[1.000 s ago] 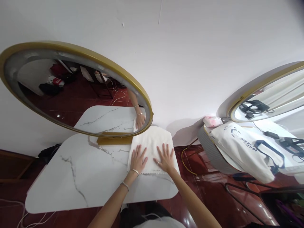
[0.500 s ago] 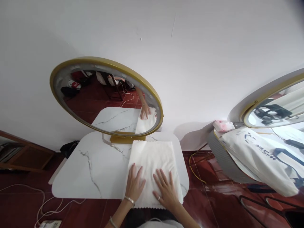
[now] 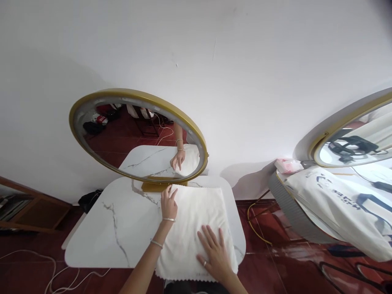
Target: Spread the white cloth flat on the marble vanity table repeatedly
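In the head view, a person at a marble-patterned tabletop (image 3: 92,228) works over a white cloth (image 3: 192,220) with scalloped edges. The cloth lies spread, lightly wrinkled, on the right part of the tabletop, its near edge reaching past the rim. The left hand (image 3: 169,205), two bracelets on its arm, is at the cloth's far left corner, fingers bent and touching the fabric; whether they pinch it cannot be told from here. The right hand (image 3: 215,255), a ring on one finger, presses palm down on the nearer right part of the cloth, its fingers open and spread.

Beyond the left hand stands a gold-framed mirror (image 3: 143,139) on a gold base (image 3: 156,187), its glass reflecting an arm, a hand and part of the cloth. To the right, a white tote bag (image 3: 333,200) with dark lettering and straps lies on a second table (image 3: 298,216), beside a pink-and-white tissue pack (image 3: 288,165) and near another gold-framed round mirror (image 3: 358,143). White cables (image 3: 55,269) trail over the red tiled floor (image 3: 105,281) at left.
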A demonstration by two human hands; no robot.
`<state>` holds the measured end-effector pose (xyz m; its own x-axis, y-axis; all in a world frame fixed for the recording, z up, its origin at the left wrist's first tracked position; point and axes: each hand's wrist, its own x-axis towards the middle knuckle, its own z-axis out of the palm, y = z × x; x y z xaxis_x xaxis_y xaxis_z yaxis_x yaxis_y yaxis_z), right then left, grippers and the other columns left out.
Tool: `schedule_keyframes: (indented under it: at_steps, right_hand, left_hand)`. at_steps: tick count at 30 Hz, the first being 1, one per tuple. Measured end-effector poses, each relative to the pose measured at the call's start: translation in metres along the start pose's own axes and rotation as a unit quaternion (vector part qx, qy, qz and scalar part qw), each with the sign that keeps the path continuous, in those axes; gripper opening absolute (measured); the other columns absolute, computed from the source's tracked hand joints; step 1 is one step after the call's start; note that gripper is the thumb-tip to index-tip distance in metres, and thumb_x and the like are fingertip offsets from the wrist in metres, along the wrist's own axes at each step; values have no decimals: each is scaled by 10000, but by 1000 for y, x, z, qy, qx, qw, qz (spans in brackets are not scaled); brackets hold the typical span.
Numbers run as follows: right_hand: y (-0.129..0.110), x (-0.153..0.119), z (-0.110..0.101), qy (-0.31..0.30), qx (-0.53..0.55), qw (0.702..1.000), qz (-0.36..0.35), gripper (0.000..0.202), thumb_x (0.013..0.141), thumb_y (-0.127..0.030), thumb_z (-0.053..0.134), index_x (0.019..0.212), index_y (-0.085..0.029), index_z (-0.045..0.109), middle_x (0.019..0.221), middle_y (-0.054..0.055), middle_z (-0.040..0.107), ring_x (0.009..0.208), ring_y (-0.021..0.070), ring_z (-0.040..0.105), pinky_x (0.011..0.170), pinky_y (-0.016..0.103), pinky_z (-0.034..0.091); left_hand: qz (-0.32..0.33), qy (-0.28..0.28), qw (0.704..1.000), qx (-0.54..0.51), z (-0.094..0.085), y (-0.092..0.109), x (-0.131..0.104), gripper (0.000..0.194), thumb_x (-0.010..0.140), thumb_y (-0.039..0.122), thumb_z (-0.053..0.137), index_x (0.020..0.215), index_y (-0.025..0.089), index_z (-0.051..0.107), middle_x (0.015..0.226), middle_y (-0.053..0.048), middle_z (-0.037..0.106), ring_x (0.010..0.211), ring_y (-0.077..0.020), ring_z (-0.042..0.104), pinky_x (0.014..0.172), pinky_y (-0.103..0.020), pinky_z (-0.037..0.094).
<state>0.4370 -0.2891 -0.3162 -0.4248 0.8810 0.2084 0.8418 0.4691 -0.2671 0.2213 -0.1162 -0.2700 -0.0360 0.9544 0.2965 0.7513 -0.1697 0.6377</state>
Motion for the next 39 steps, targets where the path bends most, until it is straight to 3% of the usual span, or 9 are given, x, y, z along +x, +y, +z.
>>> schedule_keyframes:
  at_steps: [5, 10, 13, 16, 20, 26, 30, 35, 39]
  right_hand:
    - [7, 24, 13, 64, 27, 994, 86, 604, 942, -471, 432, 1496, -311, 253, 1386, 64, 518, 1287, 271, 450, 1121, 555, 265]
    - [31, 77, 26, 113, 0, 983, 147, 631, 945, -486, 402, 1504, -236, 248, 1521, 123, 324, 1415, 300, 261, 1116, 524, 286]
    - [35, 113, 33, 70, -15, 983, 171, 648, 944, -511, 372, 1505, -209, 252, 1562, 136, 232, 1450, 299, 165, 1130, 515, 249]
    - [16, 144, 43, 18, -35, 981, 190, 648, 939, -520, 369, 1510, -243, 233, 1581, 130, 172, 1457, 337, 101, 1123, 583, 185]
    - [-40, 176, 60, -17, -65, 985, 158, 664, 927, -533, 383, 1508, -370, 105, 1600, 83, 62, 1443, 419, 34, 1020, 759, 63]
    - [-114, 213, 91, 18, -53, 990, 127, 672, 920, -576, 365, 1502, -385, 90, 1591, 60, 131, 1441, 411, 82, 1002, 778, -28]
    - [-113, 215, 102, 59, -49, 988, 134, 616, 929, -477, 401, 1494, -394, 168, 1570, 54, 223, 1438, 383, 151, 1024, 765, -2]
    - [-73, 184, 87, 66, -86, 981, 162, 565, 937, -437, 394, 1480, -377, 250, 1571, 50, 225, 1445, 359, 142, 1036, 756, 61]
    - [-50, 165, 75, 74, -110, 975, 180, 558, 944, -420, 384, 1483, -357, 256, 1580, 64, 192, 1453, 350, 112, 1043, 741, 119]
  left_hand:
    - [104, -31, 982, 154, 53, -3, -37, 541, 890, 318, 486, 1417, 213, 424, 1585, -95, 194, 1442, -315, 201, 1130, -519, 287]
    - [96, -40, 975, 195, 64, -26, -41, 614, 911, 409, 462, 1479, 241, 302, 1598, -101, 111, 1462, -306, 117, 1156, -545, 194]
    - [95, -45, 975, 198, 50, -39, -33, 624, 915, 420, 459, 1486, 242, 280, 1598, -108, 72, 1463, -303, 105, 1153, -541, 199]
    - [87, -42, 974, 203, 30, -58, -27, 630, 924, 420, 445, 1495, 243, 246, 1597, -109, 52, 1465, -300, 94, 1151, -542, 200]
    - [107, -52, 970, 210, -8, -103, -20, 628, 921, 406, 453, 1494, 270, 236, 1599, -83, 52, 1465, -292, 100, 1158, -523, 195]
    - [112, -33, 965, 234, -65, -164, -16, 657, 917, 351, 448, 1507, 255, 175, 1595, -91, 82, 1458, -303, 135, 1137, -522, 255]
    - [111, -31, 971, 211, -64, -177, -78, 661, 918, 310, 413, 1509, 312, 118, 1575, -55, 211, 1429, -303, 250, 1103, -537, 323]
    - [249, -69, 948, 188, -15, -179, -178, 815, 776, 613, 536, 1486, 373, 215, 1412, -75, 503, 1306, -337, 455, 1032, -549, 378]
    - [310, -82, 933, 165, 0, -155, -181, 907, 727, 625, 587, 1497, 279, 254, 1439, -140, 457, 1365, -368, 362, 1095, -555, 257]
